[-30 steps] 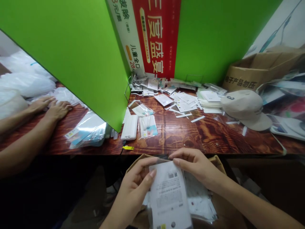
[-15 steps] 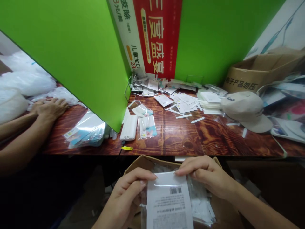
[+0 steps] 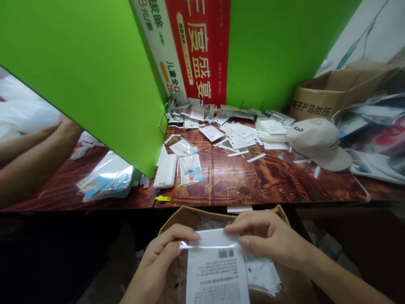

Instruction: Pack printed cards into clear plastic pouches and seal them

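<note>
My left hand (image 3: 161, 261) and my right hand (image 3: 268, 238) both pinch the top edge of a clear plastic packet (image 3: 215, 270) that holds a white printed card with a barcode. I hold it low in front of me, over an open cardboard box (image 3: 186, 216) below the table edge. Inside the box lie more clear packets (image 3: 264, 274). The left fingers curl round the packet's upper left corner; the right thumb and fingers press its upper right edge.
A wooden table (image 3: 253, 177) carries scattered white cards (image 3: 243, 135), a small packet (image 3: 189, 169), a white power bank (image 3: 165, 171), a beige cap (image 3: 318, 141) and a cardboard box (image 3: 332, 90). A green divider (image 3: 95, 84) stands left; another person's arms (image 3: 34, 156) rest beyond it.
I have lowered the packet toward the box and my fingers have slid along its top edge. The other person's hands have drawn back to the left.
</note>
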Action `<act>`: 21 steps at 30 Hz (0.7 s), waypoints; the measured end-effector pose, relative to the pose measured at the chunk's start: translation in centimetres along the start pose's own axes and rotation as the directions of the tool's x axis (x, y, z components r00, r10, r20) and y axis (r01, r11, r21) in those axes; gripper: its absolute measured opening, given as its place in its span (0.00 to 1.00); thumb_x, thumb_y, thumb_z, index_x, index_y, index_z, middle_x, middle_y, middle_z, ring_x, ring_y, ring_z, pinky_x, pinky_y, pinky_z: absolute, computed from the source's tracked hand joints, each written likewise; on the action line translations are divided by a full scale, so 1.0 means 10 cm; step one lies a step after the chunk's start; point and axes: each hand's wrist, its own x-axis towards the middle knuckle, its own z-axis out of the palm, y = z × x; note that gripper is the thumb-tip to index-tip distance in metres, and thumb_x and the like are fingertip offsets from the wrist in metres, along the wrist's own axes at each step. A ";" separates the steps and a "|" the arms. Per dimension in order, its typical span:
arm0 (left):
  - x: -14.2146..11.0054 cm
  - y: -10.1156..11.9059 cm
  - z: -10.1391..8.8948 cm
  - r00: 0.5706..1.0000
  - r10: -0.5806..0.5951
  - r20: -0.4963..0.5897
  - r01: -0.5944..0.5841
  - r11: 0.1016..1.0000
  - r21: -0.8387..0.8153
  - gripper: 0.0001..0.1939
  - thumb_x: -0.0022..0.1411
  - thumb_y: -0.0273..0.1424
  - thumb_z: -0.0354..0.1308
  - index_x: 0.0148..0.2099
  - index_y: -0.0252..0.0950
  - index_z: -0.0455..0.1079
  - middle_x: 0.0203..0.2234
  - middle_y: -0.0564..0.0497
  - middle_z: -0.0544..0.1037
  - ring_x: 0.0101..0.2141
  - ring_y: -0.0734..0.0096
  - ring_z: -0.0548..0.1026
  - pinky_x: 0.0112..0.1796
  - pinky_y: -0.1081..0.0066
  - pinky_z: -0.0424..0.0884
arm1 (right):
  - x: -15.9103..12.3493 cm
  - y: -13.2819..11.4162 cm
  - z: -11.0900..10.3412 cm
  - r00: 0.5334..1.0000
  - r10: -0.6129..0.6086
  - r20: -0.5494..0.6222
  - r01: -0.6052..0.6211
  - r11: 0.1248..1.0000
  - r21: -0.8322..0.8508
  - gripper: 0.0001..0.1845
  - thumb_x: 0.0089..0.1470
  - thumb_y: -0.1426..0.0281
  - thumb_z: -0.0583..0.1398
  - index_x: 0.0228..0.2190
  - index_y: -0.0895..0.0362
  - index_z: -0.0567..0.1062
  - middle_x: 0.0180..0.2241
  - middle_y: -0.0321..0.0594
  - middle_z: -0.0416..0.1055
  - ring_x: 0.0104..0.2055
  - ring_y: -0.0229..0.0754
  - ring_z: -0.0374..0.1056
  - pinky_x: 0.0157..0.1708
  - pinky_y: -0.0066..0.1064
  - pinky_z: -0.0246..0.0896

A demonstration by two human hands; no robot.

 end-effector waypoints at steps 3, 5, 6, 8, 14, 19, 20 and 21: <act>0.04 -0.04 -0.02 0.999 0.040 0.021 -0.040 0.999 0.007 0.06 0.49 0.34 0.69 0.26 0.37 0.78 0.17 0.56 0.73 0.18 0.77 0.69 0.22 0.79 0.66 | -0.01 0.02 0.02 0.999 0.037 -0.030 -0.036 0.998 0.045 0.16 0.51 0.72 0.65 0.43 0.49 0.82 0.37 0.38 0.75 0.36 0.38 0.71 0.33 0.27 0.65; 0.10 -0.10 -0.05 0.998 0.062 0.030 -0.062 0.998 -0.011 0.08 0.50 0.37 0.70 0.32 0.38 0.79 0.20 0.55 0.77 0.20 0.74 0.73 0.24 0.77 0.70 | -0.02 0.01 0.00 0.999 0.035 -0.023 -0.034 0.999 0.018 0.20 0.49 0.76 0.62 0.43 0.48 0.82 0.37 0.37 0.75 0.38 0.38 0.71 0.35 0.28 0.65; 0.13 -0.13 -0.06 0.997 0.069 0.031 -0.068 0.997 -0.035 0.13 0.50 0.39 0.70 0.38 0.40 0.79 0.25 0.53 0.80 0.23 0.71 0.75 0.26 0.75 0.72 | -0.02 -0.01 -0.03 0.999 0.027 -0.023 -0.028 1.000 -0.005 0.21 0.49 0.76 0.61 0.43 0.48 0.82 0.37 0.37 0.75 0.39 0.39 0.71 0.37 0.29 0.65; 0.18 -0.19 -0.08 0.998 0.051 0.038 -0.048 0.995 -0.088 0.26 0.49 0.41 0.71 0.51 0.43 0.74 0.35 0.50 0.83 0.30 0.65 0.80 0.31 0.71 0.75 | -0.04 -0.05 -0.07 0.999 -0.016 -0.042 0.014 0.999 -0.053 0.20 0.50 0.75 0.60 0.44 0.48 0.82 0.38 0.38 0.76 0.41 0.41 0.72 0.41 0.33 0.66; 0.12 -0.28 -0.03 0.957 -0.113 0.268 0.109 0.994 0.031 0.63 0.48 0.39 0.75 0.72 0.46 0.33 0.41 0.43 0.83 0.38 0.53 0.82 0.36 0.62 0.77 | -0.07 -0.07 -0.07 0.975 -0.138 -0.176 0.081 0.950 -0.300 0.18 0.58 0.67 0.61 0.51 0.48 0.77 0.47 0.41 0.75 0.48 0.45 0.70 0.49 0.39 0.66; 0.11 -0.31 0.03 0.903 -0.087 0.421 -0.044 0.956 0.292 0.58 0.58 0.41 0.66 0.73 0.44 0.26 0.42 0.42 0.82 0.36 0.56 0.82 0.36 0.63 0.78 | 0.09 -0.09 0.06 0.958 -0.268 -0.100 0.147 0.761 -0.631 0.28 0.56 0.68 0.64 0.58 0.50 0.68 0.48 0.45 0.73 0.51 0.49 0.67 0.53 0.43 0.61; 0.11 -0.32 0.03 0.892 -0.088 0.442 -0.092 0.925 0.369 0.55 0.60 0.40 0.64 0.73 0.41 0.27 0.43 0.41 0.82 0.38 0.55 0.82 0.37 0.63 0.78 | 0.14 -0.10 0.08 0.966 -0.256 -0.048 0.165 0.745 -0.646 0.28 0.56 0.68 0.63 0.58 0.52 0.69 0.46 0.45 0.74 0.48 0.48 0.68 0.51 0.41 0.62; 0.11 -0.33 0.04 0.885 -0.094 0.456 -0.131 0.889 0.439 0.53 0.62 0.39 0.63 0.73 0.38 0.27 0.44 0.39 0.81 0.40 0.54 0.81 0.39 0.63 0.77 | 0.18 -0.12 0.10 0.972 -0.236 0.004 0.183 0.744 -0.643 0.27 0.56 0.69 0.63 0.57 0.53 0.69 0.44 0.44 0.75 0.45 0.46 0.69 0.49 0.39 0.63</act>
